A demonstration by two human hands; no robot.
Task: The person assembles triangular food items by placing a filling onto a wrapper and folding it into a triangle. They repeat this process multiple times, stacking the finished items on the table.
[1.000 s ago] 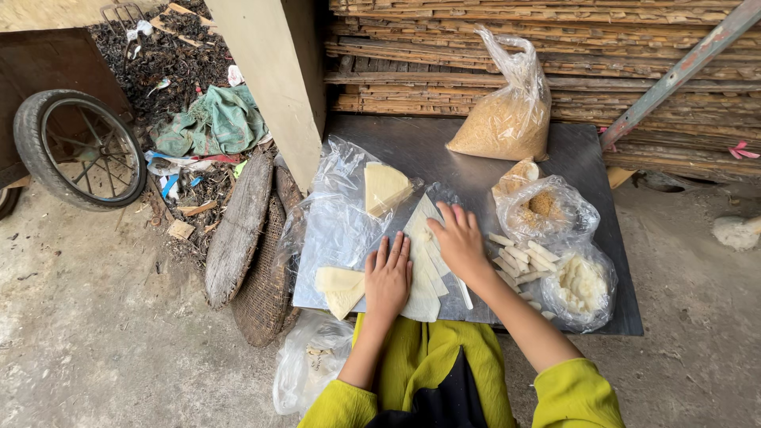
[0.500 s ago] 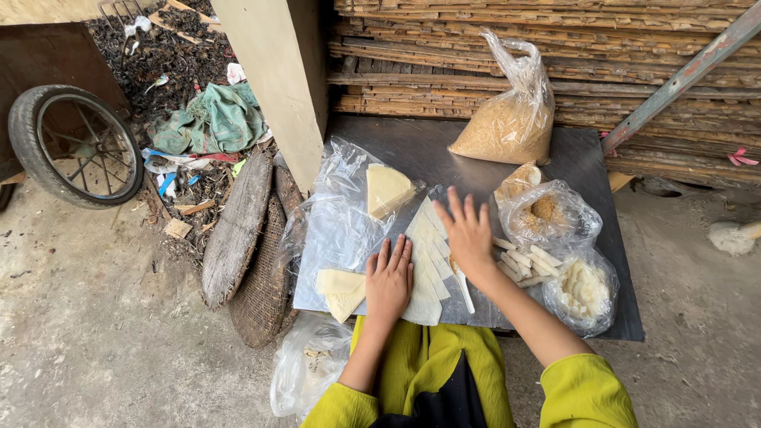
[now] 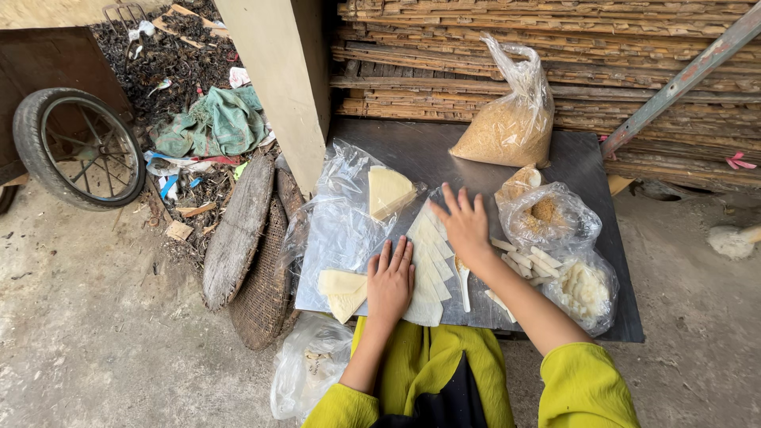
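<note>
Clearly, your flat, spread left hand (image 3: 390, 279) and right hand (image 3: 465, 224) press thin, limp, tearable pastry sheets (image 3: 426, 265); lift them by an edge.

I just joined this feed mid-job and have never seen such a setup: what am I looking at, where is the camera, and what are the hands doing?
There is no machine here: a person in yellow sleeves works with bare hands. The one picture comes from a camera on that person's head, looking down. Both hands lie flat on a fanned row of pale wrappers on a dark board: the left hand at the near end, the right hand at the far end. Neither holds anything. Clear plastic sheets carry more folded wrappers. To the right lie small rolls, two open bags of filling, and behind them a bag of crumbs. A wheel stands off to the left.
</note>
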